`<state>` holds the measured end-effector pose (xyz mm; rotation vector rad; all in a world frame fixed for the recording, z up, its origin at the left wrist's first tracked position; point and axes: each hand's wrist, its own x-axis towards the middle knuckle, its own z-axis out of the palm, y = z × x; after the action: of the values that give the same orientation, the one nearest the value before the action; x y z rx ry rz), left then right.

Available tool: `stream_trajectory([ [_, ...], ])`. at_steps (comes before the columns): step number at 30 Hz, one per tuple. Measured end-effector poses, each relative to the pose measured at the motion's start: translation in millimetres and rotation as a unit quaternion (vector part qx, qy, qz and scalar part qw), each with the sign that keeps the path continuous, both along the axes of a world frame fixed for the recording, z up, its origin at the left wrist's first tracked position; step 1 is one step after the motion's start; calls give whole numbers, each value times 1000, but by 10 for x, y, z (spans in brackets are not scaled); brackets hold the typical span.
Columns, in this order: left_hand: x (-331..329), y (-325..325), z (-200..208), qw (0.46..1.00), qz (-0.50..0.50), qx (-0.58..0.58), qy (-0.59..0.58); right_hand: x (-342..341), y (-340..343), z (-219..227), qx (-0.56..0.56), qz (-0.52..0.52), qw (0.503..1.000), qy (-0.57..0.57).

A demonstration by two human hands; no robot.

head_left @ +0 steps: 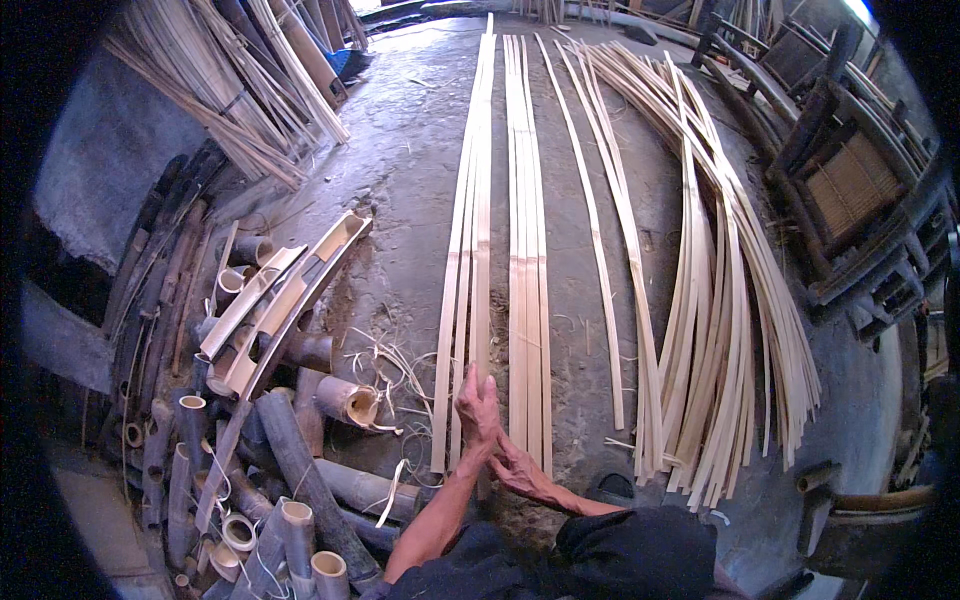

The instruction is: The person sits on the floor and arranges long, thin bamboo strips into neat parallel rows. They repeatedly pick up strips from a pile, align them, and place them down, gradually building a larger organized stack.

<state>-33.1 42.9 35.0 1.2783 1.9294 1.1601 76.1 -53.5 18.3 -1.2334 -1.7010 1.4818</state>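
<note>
My left hand is closed around a long pale bamboo strip, which runs away from me along the floor. My right hand sits just below, beside the left wrist, its fingers bent toward the same strip near its close end. The left wrist partly hides those fingertips. Several flat strips lie side by side just left of the held one. To its right rests another neat row of strips, close to my right hand.
Loose strips and a large fanned bundle of strips lie to the right. Cut bamboo tubes and split halves are piled on the left. Tall strips lean at the back left. A wooden bench stands at right.
</note>
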Motion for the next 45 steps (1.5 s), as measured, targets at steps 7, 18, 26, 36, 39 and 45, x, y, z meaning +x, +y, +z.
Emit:
stream_trajectory([
  [7, 186, 46, -354, 993, -92, -63, -48, 176, 23, 132, -53, -45, 997, -28],
  [18, 228, 30, -258, 991, -121, -51, -26, 250, -83, -104, -29, -64, 997, -9],
  [26, 302, 30, 127, 977, -92, -87, -170, 209, -96, -51, 17, -89, 995, -40],
  [36, 364, 82, -361, 994, -97, 0, -53, 397, -110, -494, -223, -82, 944, 230],
  [39, 268, 52, -404, 994, -102, 3, -26, 220, -49, 115, -23, -74, 995, -66],
  [45, 266, 153, -447, 993, -116, 23, -11, 218, 9, 3, -48, -76, 994, -60],
])
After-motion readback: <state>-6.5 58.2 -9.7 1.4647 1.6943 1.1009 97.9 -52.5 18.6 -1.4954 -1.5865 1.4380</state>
